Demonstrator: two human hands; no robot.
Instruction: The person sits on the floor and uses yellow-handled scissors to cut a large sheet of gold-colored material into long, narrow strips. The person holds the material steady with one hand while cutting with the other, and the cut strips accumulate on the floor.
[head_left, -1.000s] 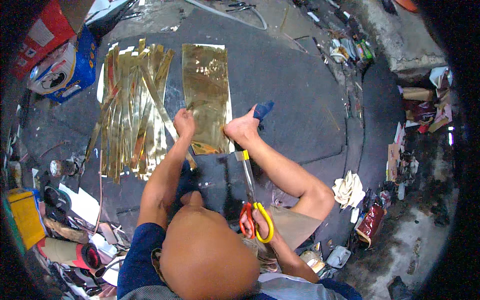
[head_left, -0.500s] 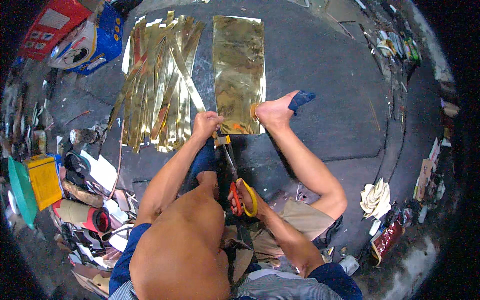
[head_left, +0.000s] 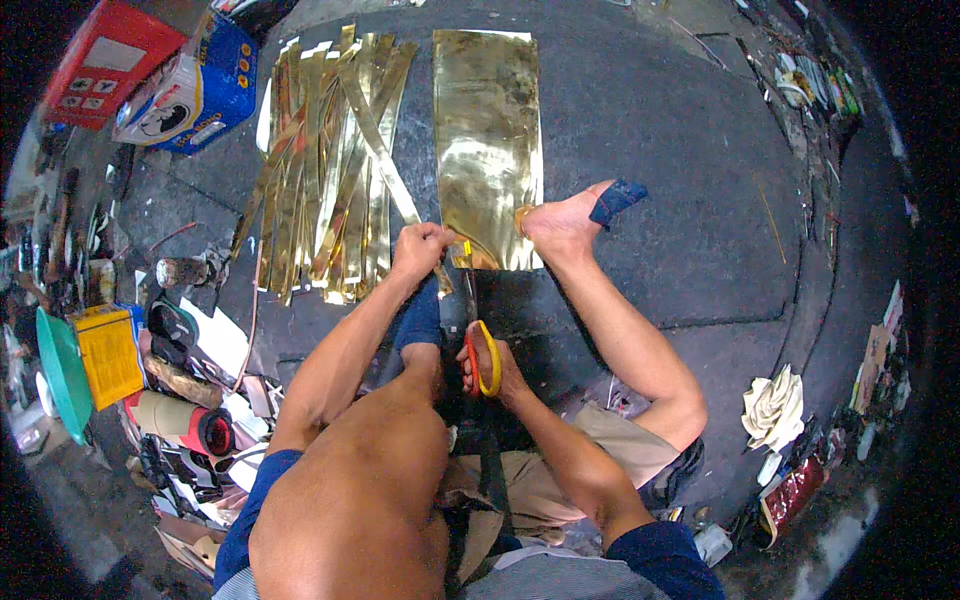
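i see a gold foil sheet (head_left: pixel 487 140) lying flat on the dark floor (head_left: pixel 680 150), its near edge pinned under a bare foot (head_left: pixel 562 224) at the right corner. the left hand (head_left: pixel 420 248) is closed around the sheet's near left corner, pinching the foil tight. the right hand (head_left: pixel 490 368) is wrapped through the red and yellow handles of a pair of scissors (head_left: pixel 477 330), whose blades point up at the sheet's near edge (i cannot tell whether the blades already bite into the foil). just left of the sheet lies a loose heap of cut gold strips (head_left: pixel 330 170), overlapping and fanned at slight angles. further left, near the top corner, stand a blue box (head_left: pixel 200 90) and a red box (head_left: pixel 105 55). a green bowl (head_left: pixel 60 370) and a yellow box (head_left: pixel 108 352) sit among clutter at the left rim. a crumpled pale cloth (head_left: pixel 775 405) lies well apart at the right.
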